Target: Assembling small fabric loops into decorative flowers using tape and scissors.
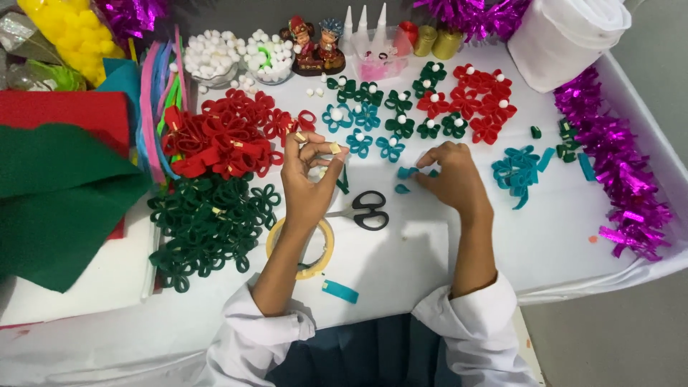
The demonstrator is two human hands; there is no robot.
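Teal felt strip loops (410, 173) on the white bench (545, 236) look light and floppy to me, right hand (451, 175) pinching them by the folded ends, left hand (308, 175) raised, fingertips pressed on small cream tape bits (335, 147), so I'd grab at the fold.

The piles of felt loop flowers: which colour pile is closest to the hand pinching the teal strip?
The teal felt loop pile, just beside the right hand on the white table. The red pile and dark green pile lie beyond the left hand.
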